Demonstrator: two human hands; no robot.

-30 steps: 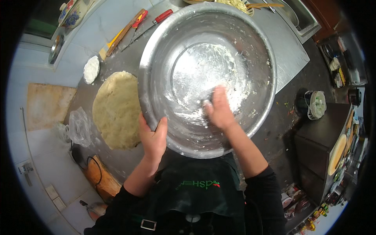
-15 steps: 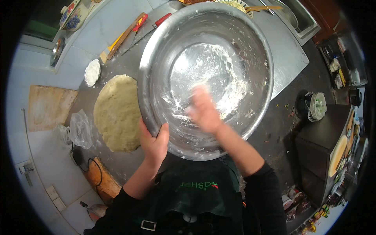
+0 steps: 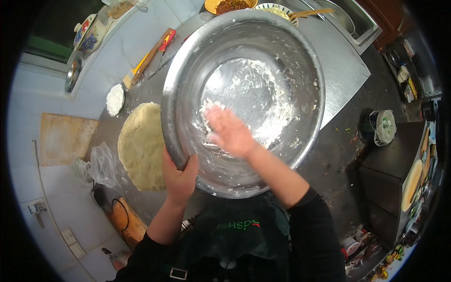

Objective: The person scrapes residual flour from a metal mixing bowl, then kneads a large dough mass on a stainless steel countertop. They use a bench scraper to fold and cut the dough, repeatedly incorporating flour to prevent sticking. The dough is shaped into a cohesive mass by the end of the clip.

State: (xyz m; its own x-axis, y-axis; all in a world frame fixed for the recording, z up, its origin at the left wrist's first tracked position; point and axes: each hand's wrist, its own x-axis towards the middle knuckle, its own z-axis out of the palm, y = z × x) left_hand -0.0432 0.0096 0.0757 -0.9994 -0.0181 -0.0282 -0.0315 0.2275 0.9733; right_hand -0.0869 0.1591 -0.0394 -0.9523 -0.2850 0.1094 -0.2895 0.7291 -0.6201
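The metal basin (image 3: 173, 131) sits in front of the person, above the worktop (image 3: 338, 150), its near edge close to the apron (image 3: 253, 211). Whether its base rests on the worktop or is raised cannot be told. The left hand (image 3: 181, 181) pinches the rim at the lower left, thumb over the inner side and fingers behind the wall. The right hand (image 3: 230, 131) is outstretched rather than gripping, fingers pointing to the upper left over the flour residue (image 3: 277, 117) inside; it is blurred, so how firmly it presses cannot be told.

The basin looks wide and stiff, likely light for its breadth but awkward to hold by one side, and hardly fragile. Its smooth inner wall is probably slippery where dry flour lies. The rolled rim should give the surest hold, best taken at two opposite sides.

Its mouth faces up toward the wearer, seemingly somewhat tilted. Being round, it has no long axis across the mouth; its central axis runs from the base up through the opening. A flattened dough disc (image 3: 141, 150) lies at its left, partly hidden by the rim.
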